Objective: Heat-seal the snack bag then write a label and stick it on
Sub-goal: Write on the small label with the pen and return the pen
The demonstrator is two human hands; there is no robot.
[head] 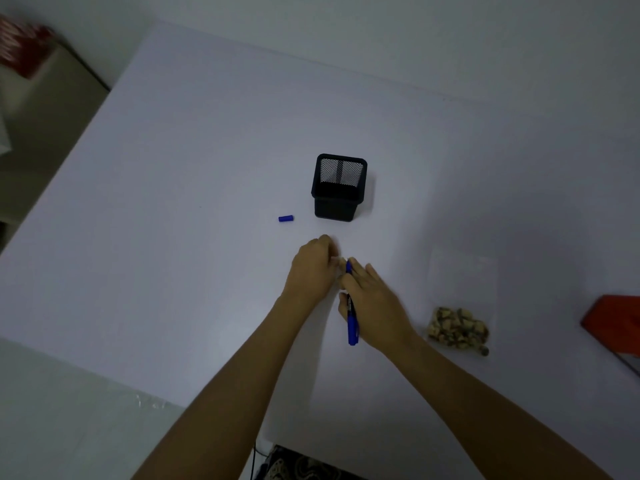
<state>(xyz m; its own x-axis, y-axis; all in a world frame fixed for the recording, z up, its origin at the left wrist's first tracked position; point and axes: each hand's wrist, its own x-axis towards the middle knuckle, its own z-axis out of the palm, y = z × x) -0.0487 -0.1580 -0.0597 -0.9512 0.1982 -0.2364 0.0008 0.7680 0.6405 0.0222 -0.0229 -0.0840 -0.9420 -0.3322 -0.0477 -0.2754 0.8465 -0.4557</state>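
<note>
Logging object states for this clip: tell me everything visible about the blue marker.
The blue marker is a slim pen with a blue barrel that looks plastic and a dark label band around the middle. It is uncapped: its blue cap lies apart on the white table, left of the black mesh pen holder. The right hand holds it, tilted, tip pointing away near the left hand. The tip itself is hidden.

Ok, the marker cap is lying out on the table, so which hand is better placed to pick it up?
Left. The left hand sits on the same side as the blue cap and holds no tool, while the right hand is occupied with the blue marker.
</note>
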